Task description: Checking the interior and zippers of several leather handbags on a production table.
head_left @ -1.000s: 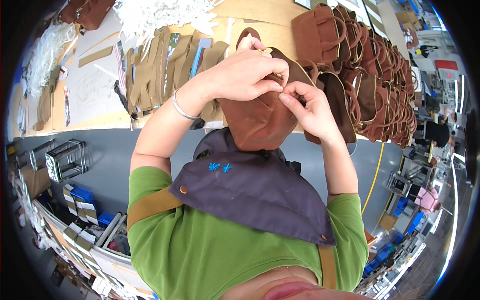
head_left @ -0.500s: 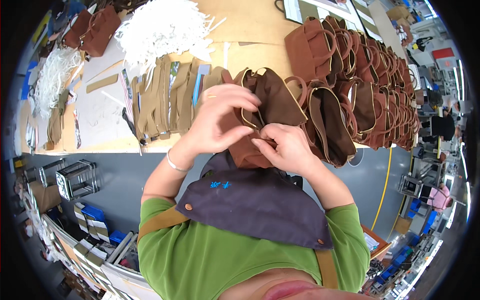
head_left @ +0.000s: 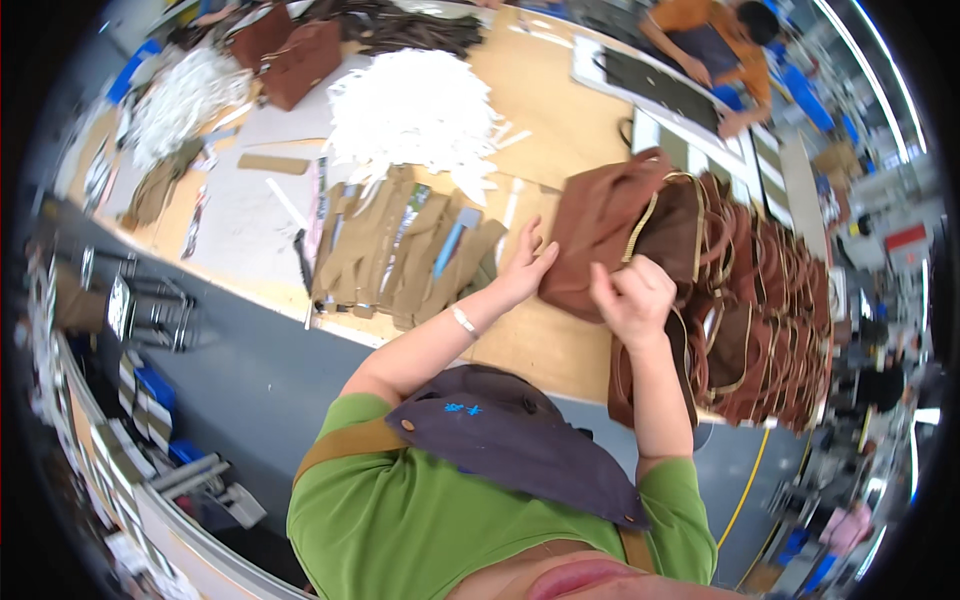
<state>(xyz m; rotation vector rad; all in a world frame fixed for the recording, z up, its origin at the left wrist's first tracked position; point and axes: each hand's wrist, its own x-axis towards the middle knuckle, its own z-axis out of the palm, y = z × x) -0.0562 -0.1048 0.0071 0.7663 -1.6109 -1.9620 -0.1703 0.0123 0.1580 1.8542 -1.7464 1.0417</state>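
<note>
The brown bag (head_left: 610, 225) lay on its side on the tabletop (head_left: 540, 130), mouth w/ gold zip edge facing right, up against a row of more brown bags (head_left: 770, 320). Couldn't see what was inside it. Left hand (head_left: 522, 268) was flat & open, fingers spread, pressed on the bag's left side. Right hand (head_left: 632, 296) was clenched, pinching the bag's rim near the zip. Just left of the hands: a fan of tan leather strips (head_left: 400, 250). Beyond that, a heap of white paper scraps (head_left: 415, 110). Far end of tabletop, another person (head_left: 720, 60) in orange bent over a dark sheet (head_left: 655, 85).
</note>
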